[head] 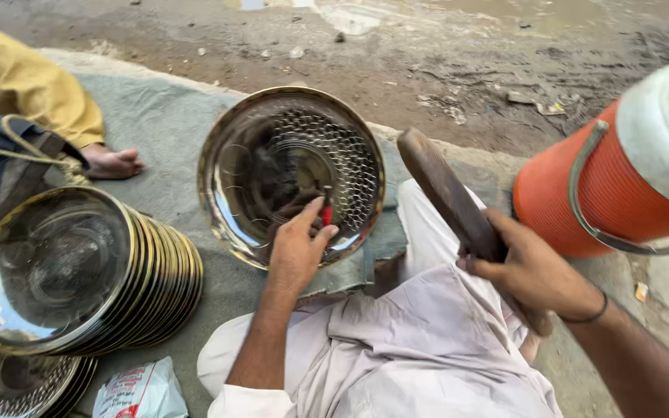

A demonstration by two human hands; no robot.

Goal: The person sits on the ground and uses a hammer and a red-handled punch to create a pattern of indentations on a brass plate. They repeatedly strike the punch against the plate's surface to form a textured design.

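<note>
A shiny round metal plate (230, 166) with a band of stamped dimples leans tilted on a grey mat in front of me. My left hand (297, 246) pinches a small red-tipped punch (327, 207) against the plate's inner face. To the right, my right hand (532, 271) grips a dark wooden mallet (447, 193), raised and angled up to the left, apart from the plate. My legs in pale cloth lie below both hands.
A leaning stack of several polished plates (79, 271) stands at left, more plates (17, 383) beneath it. An orange and white water cooler (621, 166) sits at right. Another person's foot (111, 162) rests on the mat. A crumpled packet (139, 391) lies near my knee. Muddy ground lies beyond.
</note>
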